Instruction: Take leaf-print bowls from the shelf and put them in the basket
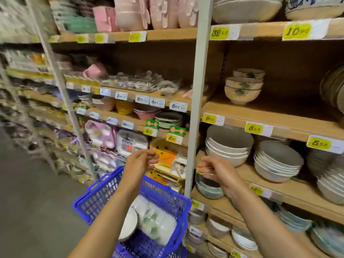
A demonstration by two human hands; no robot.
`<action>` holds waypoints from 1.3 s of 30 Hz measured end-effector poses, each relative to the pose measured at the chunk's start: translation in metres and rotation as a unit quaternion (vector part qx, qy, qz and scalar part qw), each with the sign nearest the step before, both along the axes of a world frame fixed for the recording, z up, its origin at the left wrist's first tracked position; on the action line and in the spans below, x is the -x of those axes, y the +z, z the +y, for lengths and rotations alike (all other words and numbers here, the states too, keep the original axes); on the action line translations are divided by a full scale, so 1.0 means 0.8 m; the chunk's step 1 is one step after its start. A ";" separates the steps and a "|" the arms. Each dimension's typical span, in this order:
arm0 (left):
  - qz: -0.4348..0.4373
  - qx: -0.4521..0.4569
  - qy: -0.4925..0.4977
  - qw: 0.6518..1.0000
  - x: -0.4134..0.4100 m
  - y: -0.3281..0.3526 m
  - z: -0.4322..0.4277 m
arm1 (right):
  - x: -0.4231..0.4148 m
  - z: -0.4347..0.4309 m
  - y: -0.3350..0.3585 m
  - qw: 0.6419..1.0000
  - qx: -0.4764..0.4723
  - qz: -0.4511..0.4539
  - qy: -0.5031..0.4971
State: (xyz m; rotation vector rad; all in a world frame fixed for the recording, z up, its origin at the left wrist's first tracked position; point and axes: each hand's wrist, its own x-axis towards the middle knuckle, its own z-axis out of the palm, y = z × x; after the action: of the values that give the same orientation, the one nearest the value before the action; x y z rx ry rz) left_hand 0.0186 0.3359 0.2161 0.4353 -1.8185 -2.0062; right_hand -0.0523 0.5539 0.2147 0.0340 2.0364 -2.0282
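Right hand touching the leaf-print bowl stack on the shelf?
Apart. Head view: right hand one shelf below the leaf-print bowl stack, shelf edge between them.

Upright post: pale grey, vertical, centre of scene.
Pink containers: far top, left of the post.
Clear plastic packs: mid level, left of the post.
Yellow bowls: below the packs.
Plate stack: dark-rimmed, just left of the post, beside green labels.
White bowl stacks: two, side by side, right of the post.
Yellow price tags: right side.
Floor: grey, near left.
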 end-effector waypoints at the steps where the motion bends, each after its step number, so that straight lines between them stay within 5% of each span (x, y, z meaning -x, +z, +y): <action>1: -0.010 -0.004 0.001 1.000 -0.003 -0.009 -0.018 | -0.002 -0.017 -0.010 1.000 -0.010 -0.005 0.006; 19: -0.307 0.077 -0.067 0.946 -0.032 -0.222 -0.258 | -0.054 -0.262 -0.241 0.951 -0.152 -0.265 0.051; 27: -0.413 0.307 -0.124 0.848 0.009 -0.290 -0.283 | -0.031 -0.313 -0.335 0.918 -0.250 -0.287 0.115; 33: -0.479 0.356 -0.172 0.784 0.044 -0.351 -0.296 | -0.016 -0.344 -0.409 0.888 -0.279 -0.319 0.175; 39: -0.497 0.338 -0.188 0.777 0.062 -0.400 -0.290 | -0.004 -0.359 -0.454 0.874 -0.290 -0.354 0.166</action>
State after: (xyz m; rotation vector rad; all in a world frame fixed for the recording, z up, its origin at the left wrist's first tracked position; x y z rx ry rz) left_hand -0.0313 0.1038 -0.1041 1.0859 -3.2990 -1.1227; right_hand -0.0495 0.2668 -0.1484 0.4394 1.8837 -0.9302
